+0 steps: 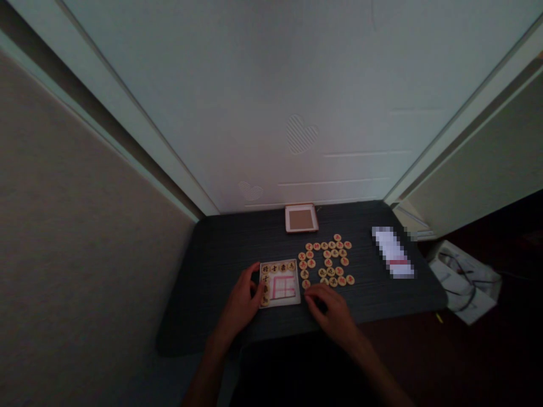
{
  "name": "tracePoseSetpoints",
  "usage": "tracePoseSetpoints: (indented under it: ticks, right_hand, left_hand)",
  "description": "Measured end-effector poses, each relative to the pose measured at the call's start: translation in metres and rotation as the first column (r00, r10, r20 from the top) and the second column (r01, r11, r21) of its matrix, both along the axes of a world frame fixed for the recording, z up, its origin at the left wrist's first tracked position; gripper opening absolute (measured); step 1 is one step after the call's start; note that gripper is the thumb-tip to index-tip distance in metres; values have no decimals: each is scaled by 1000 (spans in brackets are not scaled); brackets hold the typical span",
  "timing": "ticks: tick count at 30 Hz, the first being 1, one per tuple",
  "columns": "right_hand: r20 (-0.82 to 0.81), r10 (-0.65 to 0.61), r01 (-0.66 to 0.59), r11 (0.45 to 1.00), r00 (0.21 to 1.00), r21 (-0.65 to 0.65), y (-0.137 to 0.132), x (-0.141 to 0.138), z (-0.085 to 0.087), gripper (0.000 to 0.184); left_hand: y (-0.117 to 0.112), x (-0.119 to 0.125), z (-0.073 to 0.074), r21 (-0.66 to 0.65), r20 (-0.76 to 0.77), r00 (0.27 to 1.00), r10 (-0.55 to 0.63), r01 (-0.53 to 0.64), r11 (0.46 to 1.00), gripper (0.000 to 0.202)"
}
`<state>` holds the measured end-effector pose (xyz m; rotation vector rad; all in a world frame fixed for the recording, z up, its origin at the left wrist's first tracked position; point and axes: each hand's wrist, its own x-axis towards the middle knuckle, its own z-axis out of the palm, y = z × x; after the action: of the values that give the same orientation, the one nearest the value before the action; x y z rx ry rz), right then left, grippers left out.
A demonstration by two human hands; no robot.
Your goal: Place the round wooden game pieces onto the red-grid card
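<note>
A shallow white box (pixel 297 282) lies near the front of the dark table. Along its far side and left side sit several round Chinese chess pieces (pixel 283 267) with black characters, beside a folded sheet with pink lines (pixel 283 287). My left hand (pixel 241 299) grips the box's left edge, thumb over the rim. To the right, more Chinese chess pieces (pixel 328 263), red and black, are spread on the table. My right hand (pixel 331 310) is at the box's lower right, thumb and fingertips drawn together just below a red piece (pixel 306 284); whatever they pinch is hidden.
A second shallow tray or lid (pixel 301 219) rests at the table's back edge, by the white wall panel (pixel 263 102). A pixelated, phone-like item (pixel 392 251) lies on the right. Off the table's right side, a white container holds dark cables (pixel 462 282).
</note>
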<state>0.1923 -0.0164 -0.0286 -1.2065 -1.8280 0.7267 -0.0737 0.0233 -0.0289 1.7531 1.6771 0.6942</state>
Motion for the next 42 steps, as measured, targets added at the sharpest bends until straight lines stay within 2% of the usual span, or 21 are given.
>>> tracePoseSetpoints:
  ticks: [5,13,20,34,42]
  right_hand:
    - [64,-102,101,995,993,19,11,26,0,16]
    - [143,-287,282,958,947,52,30,78,-11,21]
    - [195,-355,335,933,914,129,45,107,-16,24]
    - [243,-361,319,927,900,196,48,111,-14,22]
    - [233,-353,303,926,906,224,46,109,-14,22]
  left_hand:
    - [1,-2,-1,-4,17,1000,7,-7,1000,49]
    - [5,-7,-6,32,-1,1000,23,-23,999,43]
    - [8,-12,-13,35,12,1000,27,-27,999,40]
    - [8,-10,-9,48,-10,1000,12,-12,999,40]
    - [8,-9,-13,50,4,1000,-4,4,999,39]
